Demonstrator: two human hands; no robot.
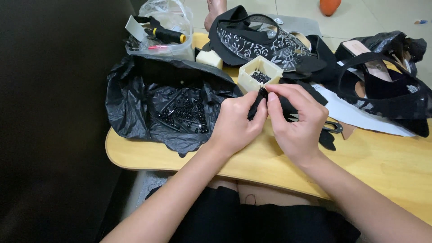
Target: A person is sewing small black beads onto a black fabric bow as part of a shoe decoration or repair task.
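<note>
Left hand and right hand both pinch a small black piece just in front of the cream bead box; black bag lies left of the box

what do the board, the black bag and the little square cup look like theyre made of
Board: looks like light wood with a smooth sealed finish; faint grain and a rounded edge show.
Bag: thin plastic film, glossy and crinkled, with sharp highlights on the folds.
Cup: probably cream plastic, matte, with thin straight walls; it holds small black beads.
</note>
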